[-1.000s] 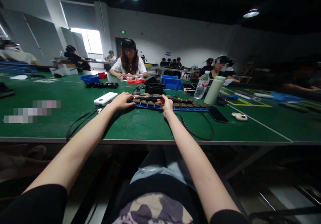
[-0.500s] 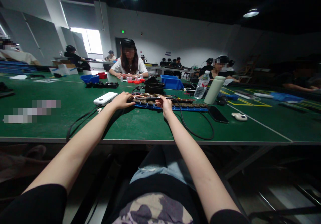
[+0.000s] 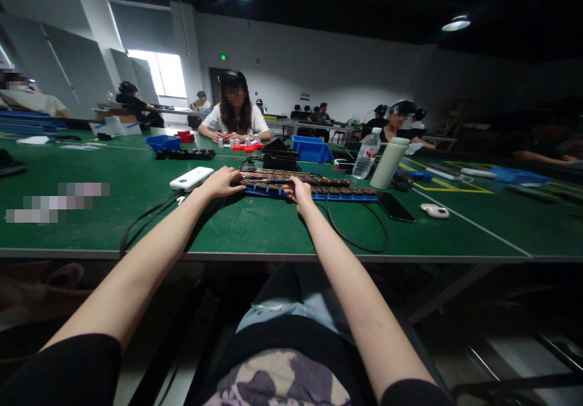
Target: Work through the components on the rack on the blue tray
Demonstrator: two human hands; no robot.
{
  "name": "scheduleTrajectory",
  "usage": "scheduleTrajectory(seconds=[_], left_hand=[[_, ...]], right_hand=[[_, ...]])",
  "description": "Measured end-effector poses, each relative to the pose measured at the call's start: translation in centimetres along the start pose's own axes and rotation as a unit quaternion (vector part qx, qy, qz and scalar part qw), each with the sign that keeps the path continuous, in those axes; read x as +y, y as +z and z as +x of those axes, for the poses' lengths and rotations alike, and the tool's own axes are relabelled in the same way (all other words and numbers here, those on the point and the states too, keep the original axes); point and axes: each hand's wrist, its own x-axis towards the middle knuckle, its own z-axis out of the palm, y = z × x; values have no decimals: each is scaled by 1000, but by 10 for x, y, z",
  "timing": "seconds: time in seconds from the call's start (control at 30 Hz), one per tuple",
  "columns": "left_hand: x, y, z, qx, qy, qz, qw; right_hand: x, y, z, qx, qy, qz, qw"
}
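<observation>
Across the green table in front of me lies a long blue rack bearing rows of thin, copper-coloured strips. My left hand rests at the left end of the strips, fingers stretched over them, with the fingertips partly hidden. My right hand is closed around a slim dark pen-shaped tool above the middle of the rack. The tool points left, toward my left hand; its tip is too small to make out. A black cable loops on the table to the right of this hand.
Close by are a white device, a black box, a blue bin, a water bottle, a green flask, a phone and an earbud case. A co-worker sits opposite with red and white parts.
My right hand has shifted very slightly, and the tool's angle over the strips has changed a little. My left hand stays in place.
</observation>
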Motion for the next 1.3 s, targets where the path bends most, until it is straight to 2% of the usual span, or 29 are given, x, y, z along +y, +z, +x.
scheduleTrajectory(seconds=[0.27,0.47,1.3], left_hand=[[1,-1,0,4,-5,-4,1000],[-1,1,1,-9,1,10,1000],[0,1,0,11,-12,-13,1000]], right_hand=[[-4,0,-5,10,36,3,999],[-5,-1,-6,13,36,-2,999],[-3,-1,-5,13,43,-5,999]])
